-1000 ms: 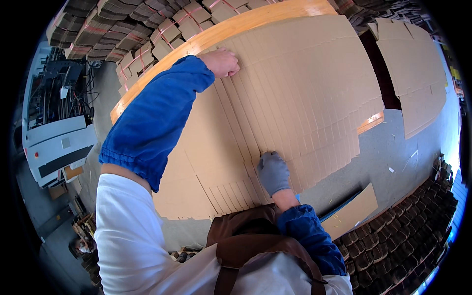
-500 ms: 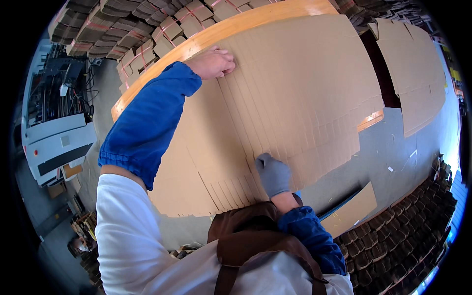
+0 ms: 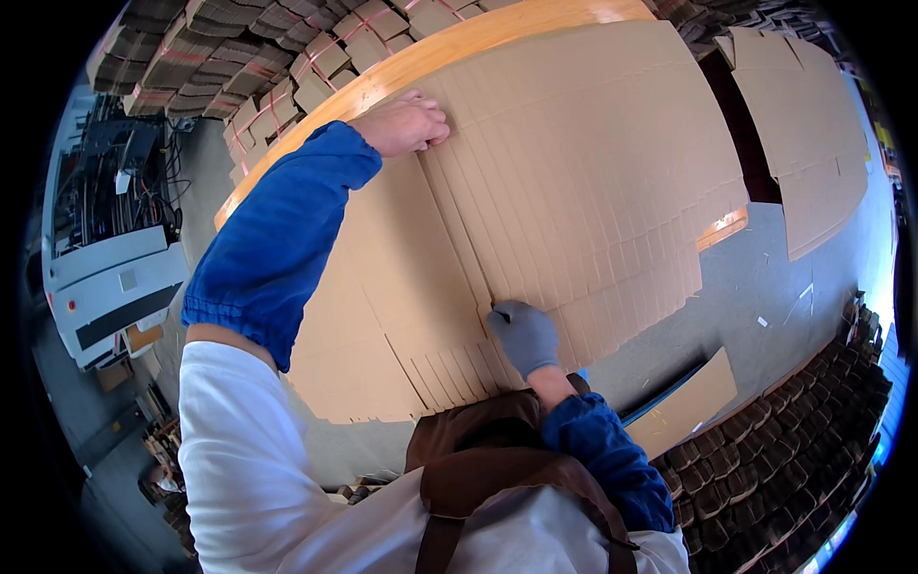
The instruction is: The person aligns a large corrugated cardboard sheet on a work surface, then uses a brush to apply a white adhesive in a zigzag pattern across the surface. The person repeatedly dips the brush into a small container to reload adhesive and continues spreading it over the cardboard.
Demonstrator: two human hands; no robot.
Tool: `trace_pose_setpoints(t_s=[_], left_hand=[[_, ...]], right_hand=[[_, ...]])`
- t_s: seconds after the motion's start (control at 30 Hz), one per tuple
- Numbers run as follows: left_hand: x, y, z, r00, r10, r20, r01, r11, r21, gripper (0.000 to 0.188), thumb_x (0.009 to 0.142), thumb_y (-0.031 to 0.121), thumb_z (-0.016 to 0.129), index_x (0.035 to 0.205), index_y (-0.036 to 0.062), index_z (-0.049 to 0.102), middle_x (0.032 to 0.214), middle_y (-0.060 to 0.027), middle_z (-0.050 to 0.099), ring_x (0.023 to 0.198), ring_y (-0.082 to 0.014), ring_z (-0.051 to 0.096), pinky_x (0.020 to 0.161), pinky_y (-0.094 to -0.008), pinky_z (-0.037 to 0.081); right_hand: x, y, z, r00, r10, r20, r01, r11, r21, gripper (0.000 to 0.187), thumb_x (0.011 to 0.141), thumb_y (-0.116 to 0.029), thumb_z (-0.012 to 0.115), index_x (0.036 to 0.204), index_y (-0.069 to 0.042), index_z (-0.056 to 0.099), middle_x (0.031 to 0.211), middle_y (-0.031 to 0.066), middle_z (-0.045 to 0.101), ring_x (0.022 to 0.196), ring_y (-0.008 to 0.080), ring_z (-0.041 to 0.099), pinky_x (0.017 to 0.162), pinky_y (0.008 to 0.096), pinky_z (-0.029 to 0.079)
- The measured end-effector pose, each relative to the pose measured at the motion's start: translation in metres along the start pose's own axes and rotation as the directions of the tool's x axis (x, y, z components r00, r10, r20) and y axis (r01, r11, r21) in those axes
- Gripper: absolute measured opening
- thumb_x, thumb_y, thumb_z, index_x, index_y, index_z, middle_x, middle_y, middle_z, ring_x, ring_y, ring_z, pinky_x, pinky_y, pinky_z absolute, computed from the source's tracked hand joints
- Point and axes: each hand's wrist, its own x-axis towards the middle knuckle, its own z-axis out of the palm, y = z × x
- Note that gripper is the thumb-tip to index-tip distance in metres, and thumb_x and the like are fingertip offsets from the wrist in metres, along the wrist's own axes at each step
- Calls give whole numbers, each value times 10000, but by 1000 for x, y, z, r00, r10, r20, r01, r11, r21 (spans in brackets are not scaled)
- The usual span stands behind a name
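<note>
1. While most of the counter [image 3: 516,24] is hidden and only its orange rim shows, broad brown cardboard sheeting [image 3: 593,163] lies flat across its top, marked by long parallel lines.
2. Toward the counter's far rim, the person's bare left hand [image 3: 411,124] rests on the cardboard, its fingers curled narrow; whether they pinch an edge cannot be told.
3. Toward the counter's near side, the gloved right hand [image 3: 526,335] sits on the same cardboard beside a long seam, balled narrow; any grip underneath is hidden.
4. Judging by look, the cardboard should be light for its breadth, fairly stiff across flat stretches yet ready to bend along its lines, dry rather than slippery, and easily creased or torn at the notched ends. Its long edges, held at two well-separated places, seem the best hold.
5. No brand, label or writing can be read on the cardboard, nor on the tied bundles [image 3: 363,48] beyond the counter's far rim.
</note>
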Motion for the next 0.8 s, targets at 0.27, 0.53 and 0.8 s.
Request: trace_pose_setpoints(t_s=[0.27, 0.53, 0.8], left_hand=[[3, -8, -5, 997, 38, 74, -34, 998, -53, 112, 829, 80, 669, 831, 125, 566, 869, 0, 548, 1003, -195, 514, 1033, -388, 329], [10, -8, -5, 992, 34, 122, -29, 999, -41, 151, 815, 48, 635, 787, 133, 513, 842, 3, 501, 975, -193, 493, 976, -389, 333], [14, -8, -8, 989, 19, 146, -8, 997, -76, 162, 815, 40, 628, 777, 128, 497, 849, 3, 502, 978, -204, 485, 948, -393, 337]], right_hand=[[-1, -10, 6, 993, -100, -60, 85, 972, -220, 145, 854, -232, 649, 865, -105, 718, 944, 169, 634, 840, 372, 648, 725, 473, 535], [2, -5, 9, 993, -108, -58, 91, 966, -243, 162, 861, -236, 648, 883, -84, 699, 964, 172, 627, 850, 372, 649, 729, 474, 538], [4, -3, 10, 992, -117, -52, 100, 961, -259, 166, 875, -229, 630, 888, -68, 672, 961, 179, 620, 824, 374, 654, 706, 481, 540]])
